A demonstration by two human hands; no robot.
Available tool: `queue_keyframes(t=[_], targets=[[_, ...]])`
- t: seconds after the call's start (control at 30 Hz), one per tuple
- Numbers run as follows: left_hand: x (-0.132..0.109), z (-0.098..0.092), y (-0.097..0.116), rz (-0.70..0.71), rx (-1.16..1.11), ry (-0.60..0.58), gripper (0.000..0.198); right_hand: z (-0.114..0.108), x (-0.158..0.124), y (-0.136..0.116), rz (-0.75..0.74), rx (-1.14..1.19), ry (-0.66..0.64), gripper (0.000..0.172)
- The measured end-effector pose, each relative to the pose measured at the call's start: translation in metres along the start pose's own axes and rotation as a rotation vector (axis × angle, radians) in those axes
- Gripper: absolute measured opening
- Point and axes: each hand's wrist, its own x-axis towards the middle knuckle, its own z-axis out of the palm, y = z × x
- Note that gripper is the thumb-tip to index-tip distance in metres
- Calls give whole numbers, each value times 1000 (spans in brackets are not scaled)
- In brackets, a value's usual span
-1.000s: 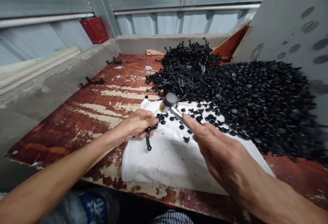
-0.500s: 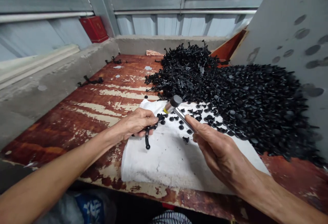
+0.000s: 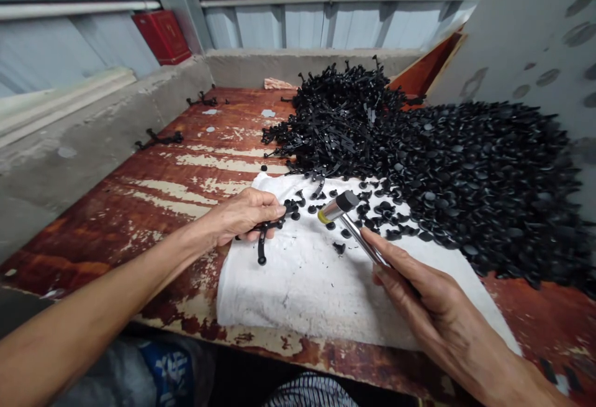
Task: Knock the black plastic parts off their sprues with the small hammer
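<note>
My left hand [image 3: 246,218] pinches a black branched part [image 3: 262,247] between thumb and fingers, over the left side of a white cloth [image 3: 288,295]. One arm of the part hangs down below the fingers, and its other end points right. In my right hand [image 3: 419,295] is a small mallet [image 3: 339,206] with a metal head, one black face and one yellow face. Its head is tilted above the cloth, apart from the black part. Several small black disc-headed pieces [image 3: 339,248] lie scattered on the cloth between and beyond my hands.
A heap of thin black branched parts [image 3: 335,115] rises at the back. Beside it spreads a large pile of black disc-headed pieces [image 3: 493,177] along a grey panel [image 3: 493,41]. Loose black parts [image 3: 159,139] lie by the left ledge, where a red box [image 3: 162,36] stands.
My right hand has drawn the mallet right and slightly down, away from my left hand. My left hand keeps its hold on the black part. The camera view has tipped slightly downward.
</note>
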Motion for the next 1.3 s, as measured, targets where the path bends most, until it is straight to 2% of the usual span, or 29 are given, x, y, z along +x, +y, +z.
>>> queue_keyframes(t=[0.2, 0.43, 0.67, 0.87, 1.3], targets=[[1, 0, 2, -5, 28, -6, 28, -1, 0, 2, 5, 1, 3, 42], [11, -13, 1, 33, 121, -93, 23, 0, 7, 0, -13, -6, -28, 44], [18, -22, -1, 87, 178, -189, 29, 0, 24, -5, -41, 7, -61, 49], [17, -20, -4, 75, 151, -163, 28, 4, 31, -4, -67, 62, -52, 51], [19, -22, -10, 131, 114, -172, 27, -2, 14, -4, 104, 95, -70, 49]])
